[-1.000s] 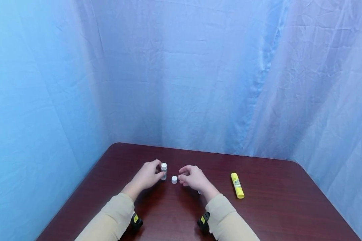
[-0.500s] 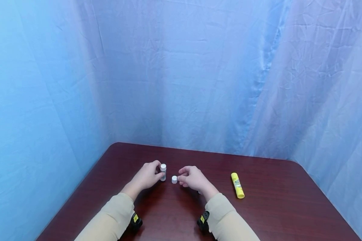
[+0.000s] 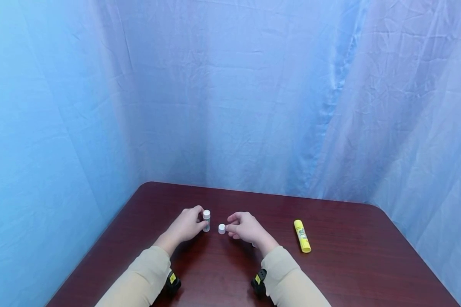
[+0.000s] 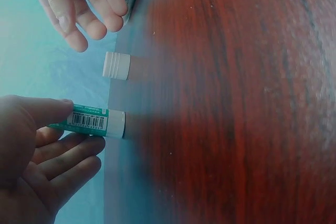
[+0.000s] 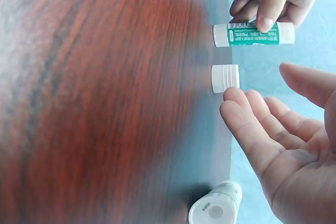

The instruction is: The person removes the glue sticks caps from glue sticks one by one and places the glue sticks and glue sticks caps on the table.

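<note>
Head view, tube: From my station I see a slim white-and-green plastic-looking tube (image 3: 206,221) upright, just left of the lower centre, pinched by the left hand (image 3: 185,225) between thumb and fingers.
Head view, cap: The short white cylindrical cap (image 3: 221,229) stands on the dark red-brown bench (image 3: 342,268), between the tube and the right hand (image 3: 249,228). It sits right at that hand's fingertips; whether they touch, I can't tell.
Head view, yellow stick: A yellow cylindrical stick (image 3: 302,236) lies right of centre, well apart from both hands.
Left wrist view, grip: At lower left the thumb bears on the tube's green label, fingers behind it. I'd pinch lightly there and hold the tube plumb.
Right wrist view, fingers: At lower right the thumb and fingers are spread wide, holding nothing. The cap is just beside the nearest fingertips, its ribbed end away from the bench. I'd set thumb and forefinger on opposite sides before squeezing; a cap that light could skid.
Right wrist view, white cylinder: A white cylinder (image 5: 214,211) lies at bottom centre, its round end showing.
</note>
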Action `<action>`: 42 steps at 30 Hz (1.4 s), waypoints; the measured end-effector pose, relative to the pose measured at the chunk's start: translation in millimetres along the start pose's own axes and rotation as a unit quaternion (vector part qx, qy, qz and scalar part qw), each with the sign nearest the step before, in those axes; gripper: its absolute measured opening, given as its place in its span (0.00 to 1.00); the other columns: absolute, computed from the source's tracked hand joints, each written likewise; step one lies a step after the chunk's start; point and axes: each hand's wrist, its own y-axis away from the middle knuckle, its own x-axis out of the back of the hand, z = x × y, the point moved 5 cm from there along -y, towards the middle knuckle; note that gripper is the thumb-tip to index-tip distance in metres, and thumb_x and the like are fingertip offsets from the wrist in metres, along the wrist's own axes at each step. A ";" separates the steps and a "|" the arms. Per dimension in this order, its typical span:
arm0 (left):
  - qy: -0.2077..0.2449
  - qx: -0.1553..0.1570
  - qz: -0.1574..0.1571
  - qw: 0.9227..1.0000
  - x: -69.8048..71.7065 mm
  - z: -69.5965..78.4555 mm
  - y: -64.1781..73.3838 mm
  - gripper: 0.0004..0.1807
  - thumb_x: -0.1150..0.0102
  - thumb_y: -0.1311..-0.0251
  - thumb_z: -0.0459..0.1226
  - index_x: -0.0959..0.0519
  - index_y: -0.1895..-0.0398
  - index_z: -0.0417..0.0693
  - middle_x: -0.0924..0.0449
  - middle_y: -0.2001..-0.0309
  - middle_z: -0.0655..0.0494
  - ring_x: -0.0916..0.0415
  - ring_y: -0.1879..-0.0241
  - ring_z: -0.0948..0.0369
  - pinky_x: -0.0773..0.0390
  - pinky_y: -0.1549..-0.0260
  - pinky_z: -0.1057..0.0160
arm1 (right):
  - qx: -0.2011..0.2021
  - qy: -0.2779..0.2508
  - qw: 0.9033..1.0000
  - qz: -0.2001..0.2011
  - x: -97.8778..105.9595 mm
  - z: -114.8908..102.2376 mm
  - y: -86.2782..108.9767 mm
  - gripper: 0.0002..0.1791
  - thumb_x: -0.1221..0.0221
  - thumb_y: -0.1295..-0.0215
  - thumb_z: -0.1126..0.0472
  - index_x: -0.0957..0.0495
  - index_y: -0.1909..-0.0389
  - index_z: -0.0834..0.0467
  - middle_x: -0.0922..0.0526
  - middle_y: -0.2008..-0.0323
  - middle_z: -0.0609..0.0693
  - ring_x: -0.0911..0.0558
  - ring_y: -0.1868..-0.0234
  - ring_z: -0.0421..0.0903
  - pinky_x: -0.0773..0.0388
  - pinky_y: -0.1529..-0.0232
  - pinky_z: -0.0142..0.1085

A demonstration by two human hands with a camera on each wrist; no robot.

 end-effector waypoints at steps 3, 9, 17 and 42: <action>0.002 0.003 0.000 1.000 0.2 -0.6 -0.1 0.10 0.32 0.34 0.38 0.22 0.56 0.45 0.21 0.68 0.60 0.26 0.70 0.63 0.24 0.67 0.59 | 0.001 -0.001 1.000 -0.002 -0.2 -0.5 0.5 0.22 0.35 0.33 0.65 0.25 0.43 0.72 0.15 0.61 0.59 0.13 0.62 0.55 0.15 0.59 0.45; 0.003 0.007 -0.003 1.000 -0.8 -2.0 0.2 0.11 0.33 0.34 0.39 0.23 0.55 0.46 0.21 0.67 0.60 0.26 0.70 0.63 0.24 0.67 0.59 | 0.000 0.000 1.000 -0.005 -0.7 1.7 -0.2 0.22 0.35 0.32 0.63 0.25 0.42 0.71 0.15 0.60 0.60 0.13 0.62 0.56 0.15 0.60 0.44; 0.026 0.012 0.003 1.000 0.1 -7.6 2.8 0.16 0.32 0.35 0.40 0.24 0.49 0.44 0.17 0.58 0.54 0.18 0.56 0.58 0.19 0.54 0.53 | 0.001 -0.003 1.000 -0.001 1.1 0.7 -0.2 0.23 0.34 0.32 0.62 0.25 0.42 0.71 0.15 0.61 0.59 0.13 0.61 0.57 0.15 0.59 0.45; 0.042 -0.002 0.072 0.997 43.0 -6.9 29.9 0.26 0.30 0.37 0.42 0.28 0.40 0.45 0.18 0.49 0.47 0.18 0.48 0.52 0.22 0.46 0.47 | 0.056 0.017 0.998 -0.003 37.7 -17.9 29.5 0.23 0.34 0.31 0.57 0.24 0.40 0.63 0.16 0.57 0.53 0.14 0.56 0.53 0.17 0.52 0.48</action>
